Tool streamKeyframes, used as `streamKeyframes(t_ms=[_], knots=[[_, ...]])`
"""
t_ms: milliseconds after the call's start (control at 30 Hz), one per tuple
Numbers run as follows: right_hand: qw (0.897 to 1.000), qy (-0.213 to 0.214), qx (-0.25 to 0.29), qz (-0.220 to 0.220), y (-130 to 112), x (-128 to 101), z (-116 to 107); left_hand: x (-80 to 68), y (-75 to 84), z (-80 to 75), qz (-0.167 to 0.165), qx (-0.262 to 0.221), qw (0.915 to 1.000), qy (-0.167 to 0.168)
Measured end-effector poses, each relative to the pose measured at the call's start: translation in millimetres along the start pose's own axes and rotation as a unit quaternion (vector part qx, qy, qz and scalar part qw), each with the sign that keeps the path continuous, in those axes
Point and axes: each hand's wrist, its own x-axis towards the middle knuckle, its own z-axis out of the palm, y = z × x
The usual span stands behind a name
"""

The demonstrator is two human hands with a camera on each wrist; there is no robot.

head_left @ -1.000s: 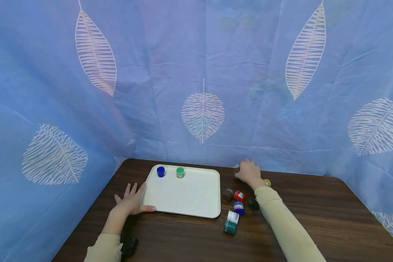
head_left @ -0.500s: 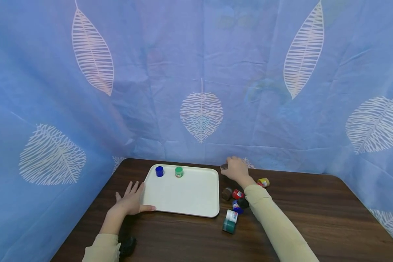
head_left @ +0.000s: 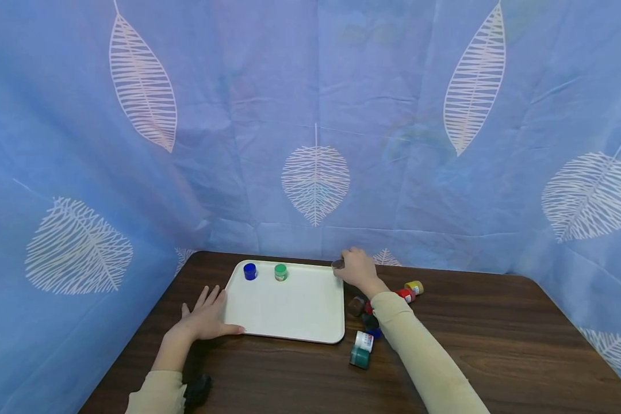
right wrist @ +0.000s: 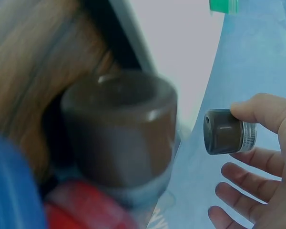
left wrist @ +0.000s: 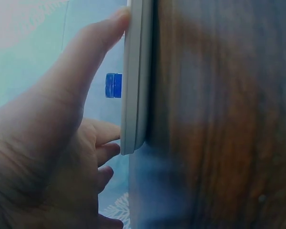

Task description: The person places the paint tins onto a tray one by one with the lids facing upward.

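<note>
Right hand (head_left: 359,269) pinches a brown-capped jar (right wrist: 227,132) over the tray's (head_left: 290,313) 1 o'clock corner. Left hand (head_left: 205,319), fingers flat, steadies the 8 o'clock edge. Judgement: set it upright at 12 o'clock beside the green jar (head_left: 280,272), clear of its cap.

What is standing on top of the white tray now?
On the white tray stand a blue-capped jar and a green-capped jar. The right hand covers the far right corner, so nothing can be seen there.
</note>
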Motion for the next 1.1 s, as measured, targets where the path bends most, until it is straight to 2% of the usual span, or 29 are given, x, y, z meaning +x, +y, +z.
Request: streamKeyframes(t_ms=[333,567,900,1100], knots=[[1.0,-0.009,0.015,-0.021,-23,-1,6,3.5,-2.3,3.5,-0.008,0.01,0.9999,-0.004],[0.999,-0.026,0.029,-0.016,-33,0,11,2.8,-0.8,2.4,-0.008,0.015,0.9999,-0.003],[0.998,-0.04,0.04,-0.011,-39,1,19,3.8,-1.1,2.9,-0.01,-0.009,0.9997,-0.019],[0.998,-0.04,0.041,-0.009,-45,2,23,7.2,-5.5,7.8,-0.007,-0.013,0.9999,-0.002]])
